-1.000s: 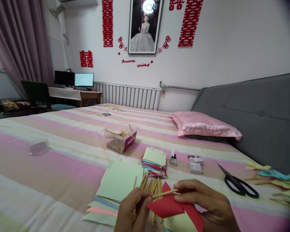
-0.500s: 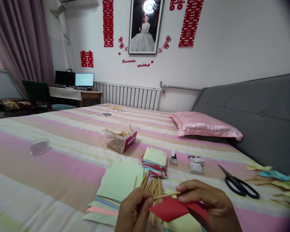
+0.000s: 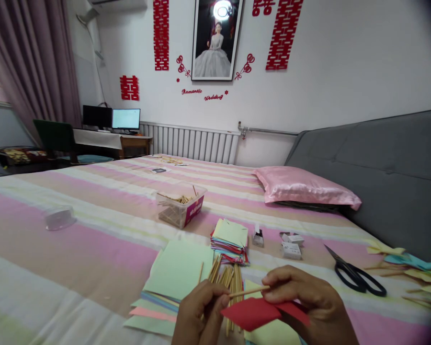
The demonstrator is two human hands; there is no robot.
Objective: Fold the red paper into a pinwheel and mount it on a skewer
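Head view: the left hand (image 3: 201, 311) pinches the left end of a stick (image 3: 249, 292) between thumb and fingers, and the right hand (image 3: 309, 302) has its fingers closed on the red paper (image 3: 253, 314), their tips at the stick's right end. The stick lies nearly level, just above the paper's upper edge; whether the left thumb also touches the paper, I cannot tell. Both are held up over loose sticks (image 3: 238, 278) and a yellow sheet (image 3: 271, 333) on the bed (image 3: 93, 268). Green sheets (image 3: 179, 268) lie beside the left hand. Beyond the sticks stands a stack (image 3: 231, 232) of small papers, with a clear tub (image 3: 172, 215) behind it. Scissors (image 3: 359, 279) lie open to the right of the right hand.
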